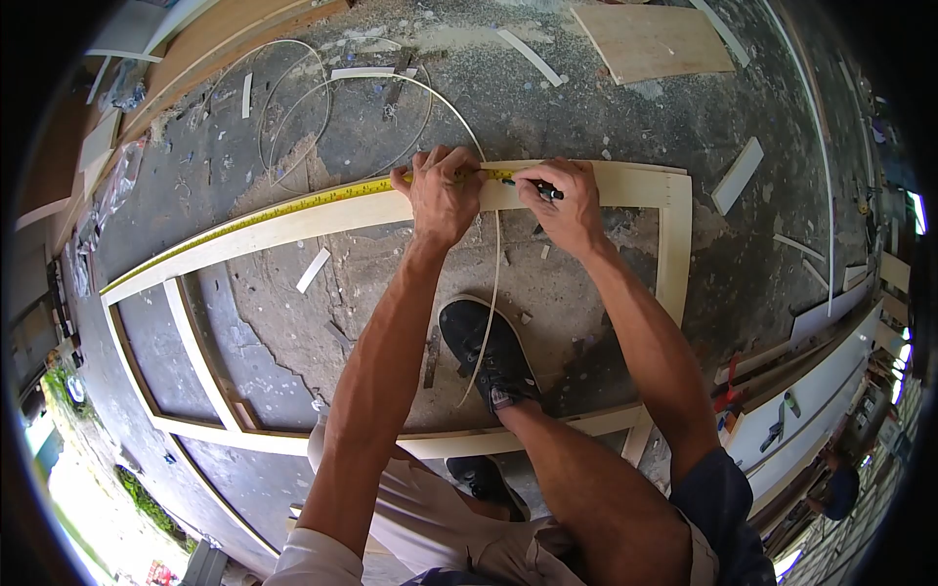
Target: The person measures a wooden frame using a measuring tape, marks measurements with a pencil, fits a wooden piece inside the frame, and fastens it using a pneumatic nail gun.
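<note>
A yellow tape measure [293, 206] is stretched along the top rail of a pale wooden frame [676, 244] that lies on the floor. My left hand [445, 195] presses the tape onto the rail near its middle, fingers curled over it. Just to its right, my right hand [562, 200] grips a dark pen [549, 190], its tip at the rail beside the tape's end section. A thin pale strip [496, 264] passes under the rail and curves down across my shoe.
My shoe [484, 342] stands inside the frame. A plywood sheet [653, 44] and white offcuts [738, 176] lie on the floor beyond. Boards with tools [774, 430] are at the right; planks line the upper left. A person [838, 488] is at the far right.
</note>
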`<state>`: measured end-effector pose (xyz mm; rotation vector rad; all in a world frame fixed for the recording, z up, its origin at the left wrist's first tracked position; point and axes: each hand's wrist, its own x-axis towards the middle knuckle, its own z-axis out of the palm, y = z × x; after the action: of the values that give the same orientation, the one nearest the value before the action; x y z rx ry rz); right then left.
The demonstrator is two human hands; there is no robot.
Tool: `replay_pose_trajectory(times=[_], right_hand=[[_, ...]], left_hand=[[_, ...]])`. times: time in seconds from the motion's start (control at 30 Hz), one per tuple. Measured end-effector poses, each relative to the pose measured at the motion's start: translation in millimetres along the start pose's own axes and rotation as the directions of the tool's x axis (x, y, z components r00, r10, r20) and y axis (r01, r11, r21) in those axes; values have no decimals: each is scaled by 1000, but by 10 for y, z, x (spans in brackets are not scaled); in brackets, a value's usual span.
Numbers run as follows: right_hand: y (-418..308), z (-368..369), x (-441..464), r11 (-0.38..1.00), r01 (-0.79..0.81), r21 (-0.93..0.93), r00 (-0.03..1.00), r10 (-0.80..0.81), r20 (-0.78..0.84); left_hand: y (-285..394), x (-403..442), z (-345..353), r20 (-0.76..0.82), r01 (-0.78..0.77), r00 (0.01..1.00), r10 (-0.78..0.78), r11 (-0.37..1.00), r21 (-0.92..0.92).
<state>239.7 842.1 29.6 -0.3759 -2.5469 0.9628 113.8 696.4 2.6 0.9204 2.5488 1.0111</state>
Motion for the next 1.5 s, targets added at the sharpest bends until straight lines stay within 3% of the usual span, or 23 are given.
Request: replay_pose_trajectory(times=[0.67, 0.73, 0.77, 0.83, 0.9, 1.03, 1.07, 1.3, 1.37, 1.5], right_hand=[[58, 42, -38, 1000, -12, -21, 1000, 12, -1], [87, 48, -40, 964, -117, 240, 992, 125, -16], [99, 27, -42, 963, -110, 244, 993, 118, -17], [-58, -83, 4, 994, -54, 90, 952, 78, -295], [-5, -170, -181, 970, -12, -245, 994, -16, -110], [86, -88, -258, 898, 164, -409, 986, -137, 95], [111, -66, -245, 887, 177, -427, 984, -150, 96], [22, -65, -67, 917, 270, -294, 956, -220, 193], [-67, -16, -24, 967, 199, -160, 961, -161, 223], [-249, 49, 54, 992, 108, -64, 974, -93, 205]], left_hand=[[-15, 6, 14, 31, 15, 999, -15, 1000, 17], [-36, -2, 17, 7, -7, 1000, 7, 1000, -13], [-40, -7, 19, 0, -6, 1000, 6, 1000, -9], [-44, -27, 38, -48, -27, 999, 27, 999, -16], [-66, -60, 20, -86, -71, 994, 68, 997, -34], [-160, -144, -19, -232, -161, 962, 144, 985, -58], [-184, -172, -86, -203, -161, 969, 143, 984, -76], [-743, -366, -647, -249, -173, 950, 191, 981, 93], [-885, -437, -820, -187, -272, 935, 302, 947, 172], [-1022, -492, -1011, -192, -244, 932, 308, 923, 296]])
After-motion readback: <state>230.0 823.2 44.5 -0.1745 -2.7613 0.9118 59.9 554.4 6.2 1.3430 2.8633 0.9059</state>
